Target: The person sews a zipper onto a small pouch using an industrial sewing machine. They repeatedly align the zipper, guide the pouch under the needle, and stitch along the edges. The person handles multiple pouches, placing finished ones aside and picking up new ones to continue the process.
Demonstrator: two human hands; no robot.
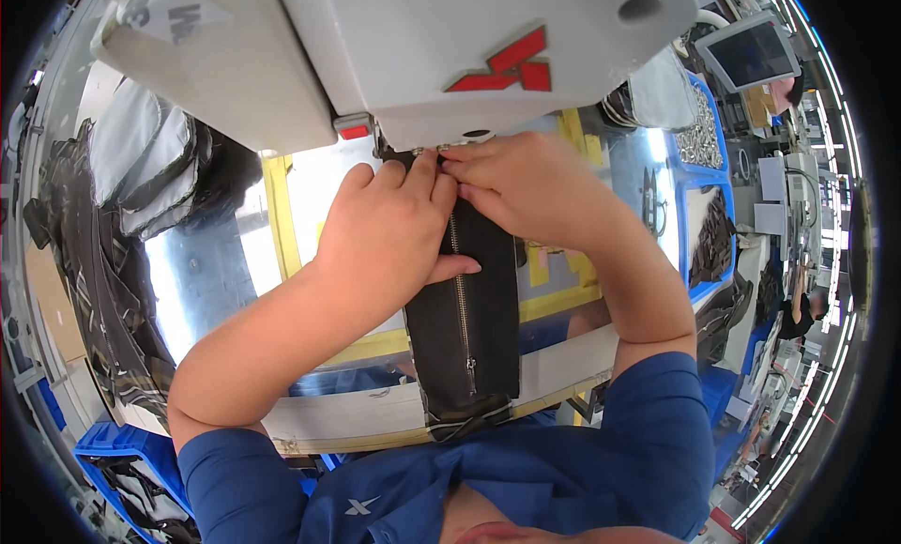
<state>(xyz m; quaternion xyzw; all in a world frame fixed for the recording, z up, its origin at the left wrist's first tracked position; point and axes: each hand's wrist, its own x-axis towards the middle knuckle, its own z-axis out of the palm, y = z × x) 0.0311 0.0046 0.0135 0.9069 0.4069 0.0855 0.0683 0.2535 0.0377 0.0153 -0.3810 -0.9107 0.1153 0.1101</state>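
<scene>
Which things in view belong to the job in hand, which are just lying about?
In the job:
dark zippered strip, left hand and right hand on it
white machine head

Apparently lying about:
pale-and-dark stack, left
dark fabric pile, far left
blue bins, right

I have 2 bare hands close together in the upper middle of the frame, fingertips bunched side by side; whether they touch there, I can't make out. The left hand (383,220) lies back-up, its 4 fingers bent and aimed at the top edge, while the left thumb (455,267) stretches rightward near the center, well apart from them. The right hand (526,185) comes in from the right, fingers pointing left. I see the left forearm (267,337) slanting up from the lower left and the right forearm (643,267) rising steeply at center right. Both elbows are bent and splayed outward.
</scene>
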